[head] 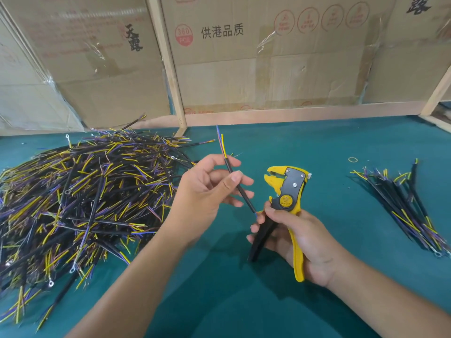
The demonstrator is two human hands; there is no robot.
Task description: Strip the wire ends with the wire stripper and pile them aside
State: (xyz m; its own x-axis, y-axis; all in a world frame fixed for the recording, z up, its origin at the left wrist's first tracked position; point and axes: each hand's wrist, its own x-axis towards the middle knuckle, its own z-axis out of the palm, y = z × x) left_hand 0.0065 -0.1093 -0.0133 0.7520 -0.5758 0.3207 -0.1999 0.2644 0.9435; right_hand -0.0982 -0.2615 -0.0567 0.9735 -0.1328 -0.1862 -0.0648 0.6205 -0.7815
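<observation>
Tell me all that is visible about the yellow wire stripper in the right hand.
The wire stripper has a yellow body that looks like plastic, dark grey metal plates with screws, a round yellow badge at the pivot, one yellow handle and one black. Its jaws stand open, empty, pointing up and left. The right hand grips both handles and holds it upright above the green table. The single wire in the left hand ends beside the handles, not in the jaws.

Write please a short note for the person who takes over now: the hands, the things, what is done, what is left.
Left hand pinches one black wire, colored ends up.
Right hand grips the yellow wire stripper; the wire is not yet in its jaws.
Done: small pile at right on the green table.
Left: big pile at left.
</observation>
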